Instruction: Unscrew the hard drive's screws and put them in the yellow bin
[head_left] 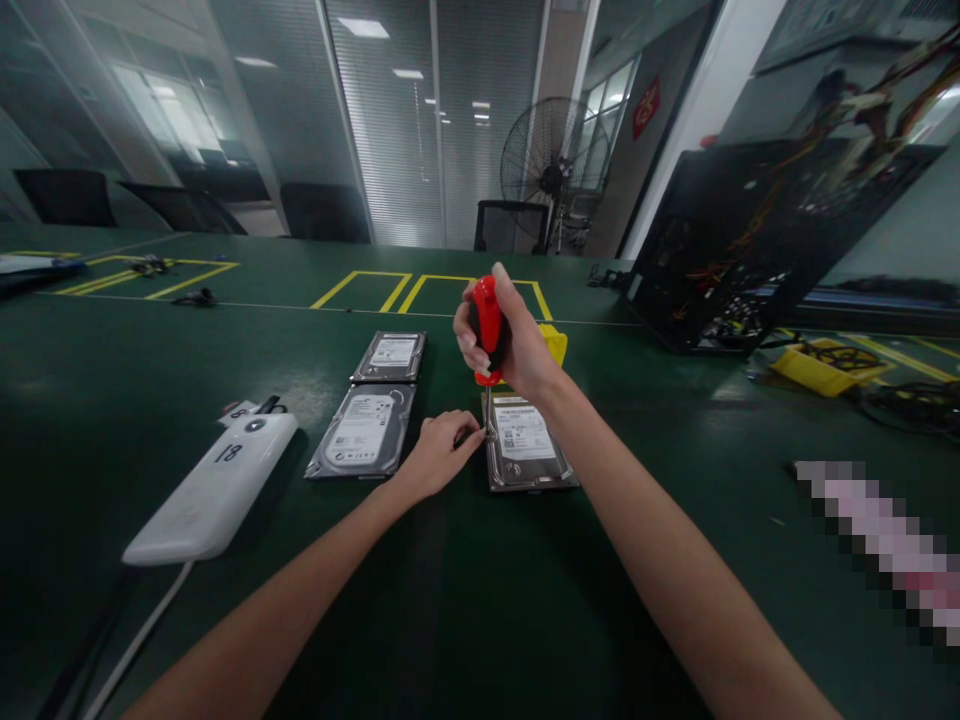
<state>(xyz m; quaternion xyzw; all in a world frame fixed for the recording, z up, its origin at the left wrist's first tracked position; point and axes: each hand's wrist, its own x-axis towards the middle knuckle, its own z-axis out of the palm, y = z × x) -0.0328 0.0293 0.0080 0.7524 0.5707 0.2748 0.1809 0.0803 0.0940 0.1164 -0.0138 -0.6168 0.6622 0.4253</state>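
My right hand (510,335) is wrapped round the red and black handle of a screwdriver (489,318). The screwdriver stands upright, its shaft pointing down at the left edge of a hard drive (529,440) that lies label up on the table. Beside that edge, my left hand (442,450) has its fingers closed together at the screwdriver's tip; anything between them is too small to make out. To the left lie two more hard drives, a nearer one (364,430) and a farther one (390,355), both label up.
A yellow container (553,345) sits partly hidden behind my right hand. On the left is a white power bank (217,485) with a cable. A black computer case (750,240) stands at the right, near a yellow tray (825,368) and cables. Yellow tape (360,275) marks the green table.
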